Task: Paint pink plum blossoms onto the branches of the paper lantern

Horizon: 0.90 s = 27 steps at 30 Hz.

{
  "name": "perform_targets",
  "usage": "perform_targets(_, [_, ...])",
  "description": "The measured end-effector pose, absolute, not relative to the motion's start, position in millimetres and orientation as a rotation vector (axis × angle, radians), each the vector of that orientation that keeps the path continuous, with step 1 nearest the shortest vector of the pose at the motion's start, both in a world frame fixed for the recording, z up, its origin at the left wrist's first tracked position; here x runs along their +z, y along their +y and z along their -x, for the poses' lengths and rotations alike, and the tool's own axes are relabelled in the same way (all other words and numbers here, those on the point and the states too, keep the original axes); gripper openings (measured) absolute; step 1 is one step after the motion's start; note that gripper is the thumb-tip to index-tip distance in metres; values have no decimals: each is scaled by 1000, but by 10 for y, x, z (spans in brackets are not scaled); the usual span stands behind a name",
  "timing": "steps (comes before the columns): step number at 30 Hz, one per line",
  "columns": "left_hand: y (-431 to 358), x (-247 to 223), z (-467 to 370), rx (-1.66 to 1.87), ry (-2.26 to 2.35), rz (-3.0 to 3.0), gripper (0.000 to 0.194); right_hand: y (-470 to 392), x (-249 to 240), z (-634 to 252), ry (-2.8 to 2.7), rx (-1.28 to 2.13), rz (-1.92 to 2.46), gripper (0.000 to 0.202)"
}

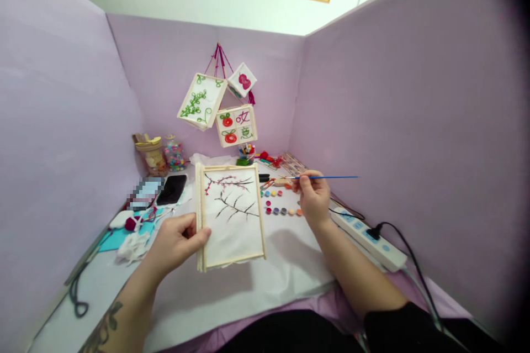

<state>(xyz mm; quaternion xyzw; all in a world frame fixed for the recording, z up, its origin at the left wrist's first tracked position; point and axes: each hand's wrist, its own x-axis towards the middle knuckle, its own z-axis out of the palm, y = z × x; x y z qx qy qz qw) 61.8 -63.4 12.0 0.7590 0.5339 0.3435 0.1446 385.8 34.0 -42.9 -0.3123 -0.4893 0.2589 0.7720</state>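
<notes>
My left hand (180,242) grips a wood-framed panel (232,237) by its left edge, thumb on the front, holding it upright above the table. Two dark branches are painted on its white face; the upper one carries small pink blossoms, the lower one is bare. Off to the panel's right, my right hand (315,198) pinches a thin blue paintbrush (331,177), its tip pointing left, apart from the panel. Small paint pots (283,211) of several colours stand in rows on the table between the panel and my right hand.
Decorated framed panels (202,100) hang on the back partition. A power strip (368,237) with a plugged-in cable lies at right. Two phones, one a black phone (171,189), crumpled tissue (133,247), a jar of colourful pieces (174,154) and a tub (151,155) are at left.
</notes>
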Motion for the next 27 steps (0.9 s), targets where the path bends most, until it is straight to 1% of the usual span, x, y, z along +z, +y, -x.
perform_targets(2, [-649,124,-633,991,1535,-2189,39,158,-216,-3792,-1067,537,516,18])
perform_targets(4, [-661,130,-643,987,1536,-2191,39,-28,-31,-3680,-1099,531,443,12])
perform_targets(6, [-669,133,-650,974,1533,-2197,38,-185,104,-3536,-1178,551,434,8])
perform_targets(9, [-682,129,-661,963,1514,-2211,38,-335,197,-3317,-1293,578,492,9])
perform_targets(13, [-709,118,-687,952,1482,-2208,37,-395,162,-3107,-1350,601,620,8])
perform_targets(16, [-731,119,-709,952,1462,-2192,36,-395,77,-3013,-1284,562,615,6])
perform_targets(23, [-753,128,-738,969,1431,-2187,36,-369,-99,-2947,-1223,273,567,7])
perform_targets(27, [-759,91,-725,992,1397,-2221,37,-331,-137,-2960,-1209,89,547,10])
